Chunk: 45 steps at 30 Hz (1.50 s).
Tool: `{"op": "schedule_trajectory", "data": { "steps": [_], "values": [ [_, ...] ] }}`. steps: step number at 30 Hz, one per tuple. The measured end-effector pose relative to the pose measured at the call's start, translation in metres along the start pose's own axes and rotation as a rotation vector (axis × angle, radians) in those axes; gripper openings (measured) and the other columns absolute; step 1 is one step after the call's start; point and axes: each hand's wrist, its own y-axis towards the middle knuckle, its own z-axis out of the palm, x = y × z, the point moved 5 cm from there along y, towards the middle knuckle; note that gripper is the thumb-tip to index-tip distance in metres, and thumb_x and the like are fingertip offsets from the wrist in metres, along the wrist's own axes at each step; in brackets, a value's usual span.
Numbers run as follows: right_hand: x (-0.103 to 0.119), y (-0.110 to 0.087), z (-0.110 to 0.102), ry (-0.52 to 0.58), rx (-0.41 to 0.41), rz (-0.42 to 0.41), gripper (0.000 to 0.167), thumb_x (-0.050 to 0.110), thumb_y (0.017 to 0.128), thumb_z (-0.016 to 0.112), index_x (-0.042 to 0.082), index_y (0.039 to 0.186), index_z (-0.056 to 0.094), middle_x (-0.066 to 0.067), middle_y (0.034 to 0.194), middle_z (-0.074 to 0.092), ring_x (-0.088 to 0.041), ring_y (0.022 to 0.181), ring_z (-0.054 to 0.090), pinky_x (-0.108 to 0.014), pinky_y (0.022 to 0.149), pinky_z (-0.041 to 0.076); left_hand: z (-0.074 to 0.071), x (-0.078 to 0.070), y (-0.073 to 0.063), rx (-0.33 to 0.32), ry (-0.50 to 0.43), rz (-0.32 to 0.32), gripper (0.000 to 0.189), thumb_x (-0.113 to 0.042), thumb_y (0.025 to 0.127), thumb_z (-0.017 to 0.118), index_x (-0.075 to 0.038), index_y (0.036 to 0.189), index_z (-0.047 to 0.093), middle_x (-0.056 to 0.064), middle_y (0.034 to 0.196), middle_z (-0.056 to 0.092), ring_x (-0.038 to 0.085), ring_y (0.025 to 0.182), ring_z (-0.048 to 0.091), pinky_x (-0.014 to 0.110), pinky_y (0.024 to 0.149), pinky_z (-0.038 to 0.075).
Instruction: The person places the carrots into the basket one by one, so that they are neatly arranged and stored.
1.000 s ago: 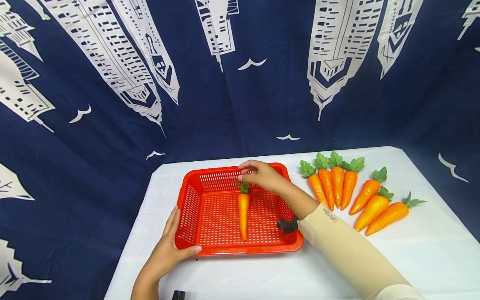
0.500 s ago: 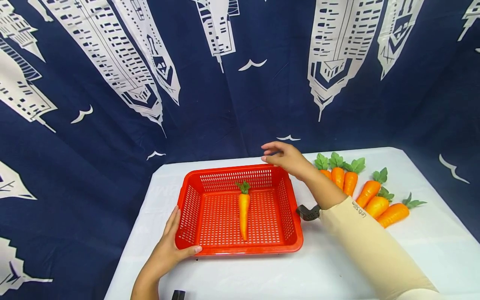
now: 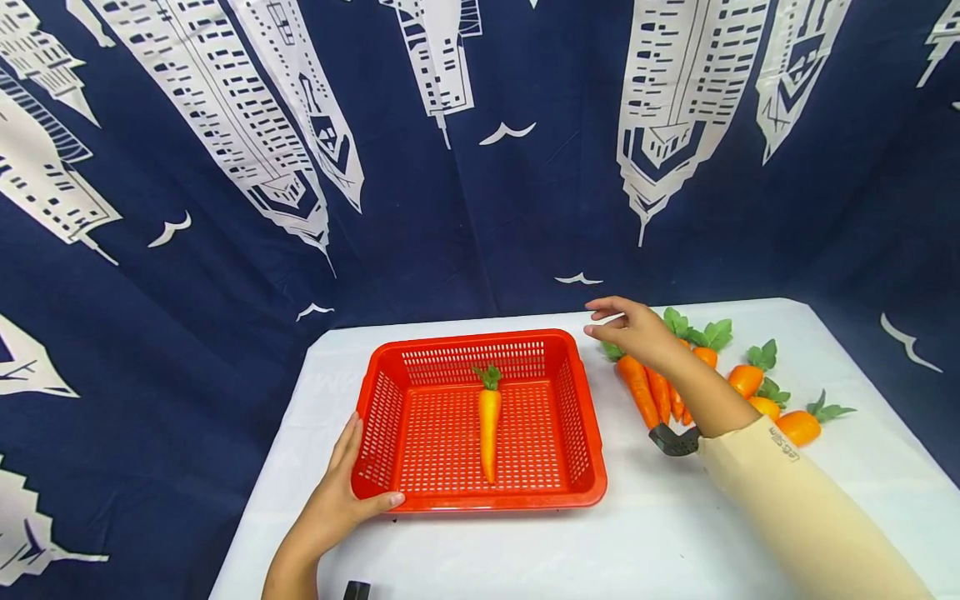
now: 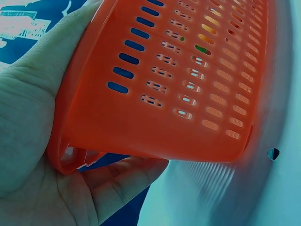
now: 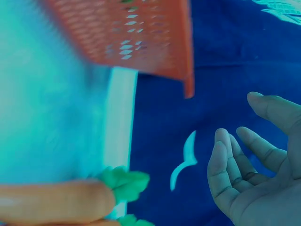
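Note:
In the head view, a red plastic basket [image 3: 480, 502] with slotted walls stands on the white table. One orange carrot [image 3: 489, 433] with green leaves lies inside it, leaves toward the back wall. My left hand [image 3: 333, 500] holds the basket's front left corner, thumb over the front rim and fingers along the left side. The left wrist view shows that grip close up around the basket wall [image 4: 122, 129]. My right hand [image 3: 637, 333] hovers over the leafy ends of the carrots [image 3: 636, 392] right of the basket, fingers loosely bent with nothing between them.
Several more carrots [image 3: 798, 427] lie fanned out on the table's right side, partly hidden by my right forearm and sleeve [image 3: 795, 492]. A black wrist mount [image 3: 675, 440] overlaps some carrot tips. Dark blue cloth [image 3: 465, 250] printed with white buildings hangs behind the table [image 3: 525, 558].
My right hand has moved right, from above the carrot in the basket, out past the rim to the carrots on the table. The left hand and the basket stay in place.

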Motion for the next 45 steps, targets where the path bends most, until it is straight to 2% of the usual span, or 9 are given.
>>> {"op": "schedule_trajectory", "data": {
  "steps": [7,16,22,24,29,35,40,45],
  "values": [
    [-0.027,-0.008,-0.001,-0.058,0.011,0.010,0.053,0.026,0.097,0.068,0.002,0.142,0.054,-0.025,0.135,0.059,-0.032,0.108,0.066,-0.032,0.085,0.058,0.000,0.000,0.001,0.003,-0.009,0.003,0.127,-0.043,0.073,0.089,-0.022,0.164,0.004,-0.004,0.172,-0.001,0.039,0.155,0.016,0.074,0.113,0.027],
    [-0.066,-0.017,0.002,-0.117,0.019,0.060,0.053,0.023,0.097,0.068,-0.001,0.142,0.053,-0.027,0.133,0.060,-0.032,0.104,0.065,-0.035,0.086,0.055,0.000,0.001,0.001,0.006,-0.019,-0.004,0.127,-0.042,0.073,0.089,-0.022,0.164,0.004,-0.004,0.172,-0.001,0.038,0.155,0.015,0.073,0.114,0.027],
    [-0.084,-0.018,0.005,-0.194,0.008,0.087,0.051,0.022,0.095,0.069,-0.002,0.138,0.056,-0.024,0.121,0.063,-0.029,0.094,0.061,-0.032,0.080,0.050,0.000,0.000,0.001,0.007,-0.021,0.001,0.126,-0.042,0.074,0.089,-0.022,0.164,0.004,-0.004,0.172,-0.001,0.039,0.155,0.015,0.073,0.114,0.027],
    [-0.087,-0.018,0.006,-0.220,-0.001,0.083,0.051,0.022,0.094,0.070,-0.003,0.136,0.057,-0.023,0.117,0.062,-0.030,0.094,0.060,-0.035,0.080,0.050,0.000,0.000,0.001,0.008,-0.020,0.003,0.126,-0.042,0.074,0.089,-0.022,0.164,0.004,-0.004,0.172,-0.001,0.039,0.154,0.016,0.073,0.114,0.028],
    [-0.093,-0.019,0.010,-0.274,-0.023,0.073,0.053,0.023,0.093,0.072,-0.005,0.135,0.057,-0.025,0.117,0.062,-0.036,0.102,0.058,-0.049,0.091,0.050,0.001,0.001,0.000,0.009,-0.019,0.010,0.125,-0.042,0.075,0.088,-0.022,0.164,0.004,-0.004,0.172,-0.001,0.039,0.154,0.016,0.072,0.114,0.028],
    [-0.098,-0.021,0.010,-0.329,-0.025,0.105,0.057,0.026,0.092,0.071,-0.004,0.138,0.055,-0.027,0.117,0.058,-0.038,0.103,0.055,-0.050,0.087,0.051,0.002,0.000,0.000,0.005,-0.020,0.017,0.125,-0.042,0.075,0.088,-0.021,0.165,0.005,-0.003,0.172,0.000,0.039,0.154,0.016,0.073,0.114,0.027],
    [-0.097,-0.023,0.013,-0.406,-0.041,0.077,0.061,0.025,0.089,0.074,-0.005,0.138,0.054,-0.032,0.126,0.053,-0.045,0.111,0.055,-0.060,0.096,0.049,0.001,0.000,0.001,0.002,-0.013,0.006,0.125,-0.043,0.074,0.089,-0.022,0.165,0.005,-0.004,0.172,-0.001,0.038,0.154,0.016,0.073,0.114,0.027],
    [-0.093,-0.027,0.017,-0.465,-0.063,0.057,0.066,0.026,0.087,0.077,-0.004,0.139,0.052,-0.035,0.129,0.047,-0.050,0.113,0.055,-0.064,0.098,0.048,0.001,0.001,0.001,0.002,-0.013,-0.002,0.126,-0.044,0.074,0.089,-0.021,0.164,0.005,-0.004,0.172,-0.001,0.037,0.154,0.016,0.072,0.115,0.026]
  ]
}}
